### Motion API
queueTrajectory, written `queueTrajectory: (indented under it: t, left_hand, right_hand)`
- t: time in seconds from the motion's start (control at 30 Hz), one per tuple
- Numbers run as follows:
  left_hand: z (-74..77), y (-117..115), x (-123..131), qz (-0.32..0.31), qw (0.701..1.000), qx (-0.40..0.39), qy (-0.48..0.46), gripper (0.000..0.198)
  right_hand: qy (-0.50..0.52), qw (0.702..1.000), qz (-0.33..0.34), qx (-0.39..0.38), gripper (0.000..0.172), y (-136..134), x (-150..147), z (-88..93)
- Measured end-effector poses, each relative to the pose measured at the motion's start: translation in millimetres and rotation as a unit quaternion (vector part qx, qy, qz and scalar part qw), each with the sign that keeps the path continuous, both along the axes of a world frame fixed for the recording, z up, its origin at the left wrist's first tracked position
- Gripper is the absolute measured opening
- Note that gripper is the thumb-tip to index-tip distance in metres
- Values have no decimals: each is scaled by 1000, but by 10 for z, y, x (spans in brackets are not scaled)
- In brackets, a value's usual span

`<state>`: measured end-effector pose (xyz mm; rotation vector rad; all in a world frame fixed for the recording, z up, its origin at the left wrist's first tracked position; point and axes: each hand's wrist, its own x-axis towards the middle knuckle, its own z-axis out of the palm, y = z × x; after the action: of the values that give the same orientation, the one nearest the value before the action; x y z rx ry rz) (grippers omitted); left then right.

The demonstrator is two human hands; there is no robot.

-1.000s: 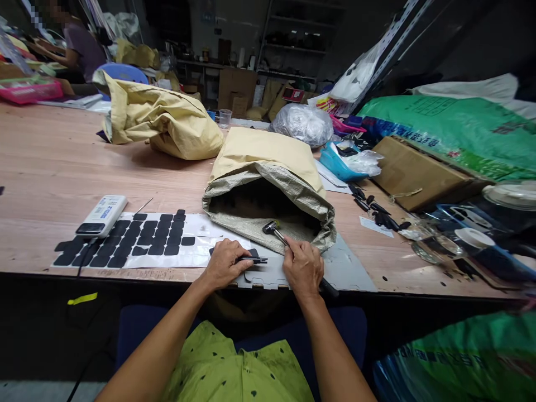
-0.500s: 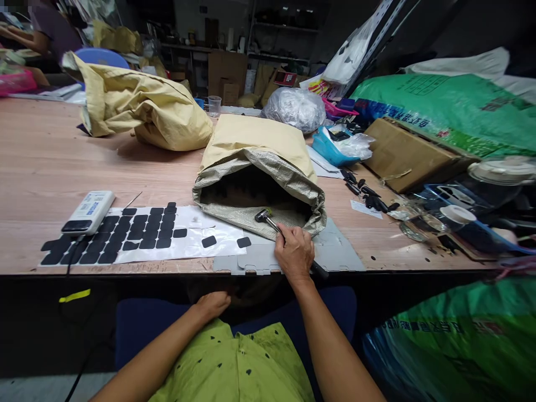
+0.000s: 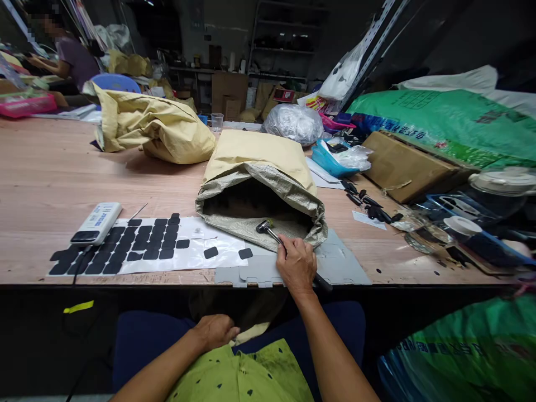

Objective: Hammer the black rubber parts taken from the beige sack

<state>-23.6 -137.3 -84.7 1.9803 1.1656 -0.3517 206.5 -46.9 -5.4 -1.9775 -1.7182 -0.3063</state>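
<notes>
My right hand [image 3: 297,265] is wrapped round a hammer-like tool [image 3: 266,226] with a metal head, a thin shaft and a black handle. The tool's head points left, at the mouth of a cream woven bag [image 3: 259,146] that lies open towards me; its inside is dark. Below the table edge, over my lap, my left hand [image 3: 218,330] is closed with curled fingers, beside a cream edge of material [image 3: 253,333]. What those fingers hold, if anything, is hidden. Under the bag's mouth is a grey sheet [image 3: 339,262].
A white sheet [image 3: 195,262] with rows of black rounded pads lies left, beside a white device [image 3: 96,223] with a cable. Another cream bag [image 3: 167,125] lies behind. Small black parts [image 3: 371,206], a cardboard box [image 3: 410,167] and jars are right. A person [image 3: 73,58] sits far left.
The view has tilted upward a little, so the table sits lower. My left hand has shifted slightly, and a cream edge now shows by its fingers. My right hand keeps hold of the tool.
</notes>
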Motion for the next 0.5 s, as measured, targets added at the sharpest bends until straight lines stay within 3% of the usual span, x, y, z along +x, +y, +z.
queueTrajectory:
  t: [0.07, 0.17, 0.23, 0.3, 0.4, 0.5]
  left_hand:
    - [247, -8, 53, -46, 997, 52, -31, 32]
    - [796, 85, 131, -82, 981, 92, -152, 25]
    - [1165, 289, 183, -81, 961, 65, -258, 27]
    - [1426, 638, 238, -39, 949, 59, -307, 29]
    - [1550, 1350, 304, 153, 934, 206, -247, 30]
    - [1485, 2016, 332, 272, 904, 320, -88, 30]
  right_hand:
    - [-6, 1000, 1, 8, 30, 4, 5, -18]
    - [-11, 1000, 4, 18, 30, 9, 12, -42]
    - [-10, 1000, 6, 19, 31, 8, 14, -46]
    - [-8, 1000, 6, 18, 30, 6, 12, -42]
    - [-5, 1000, 5, 16, 30, 4, 5, -29]
    - [-1, 1000, 4, 14, 29, 4, 1, -22]
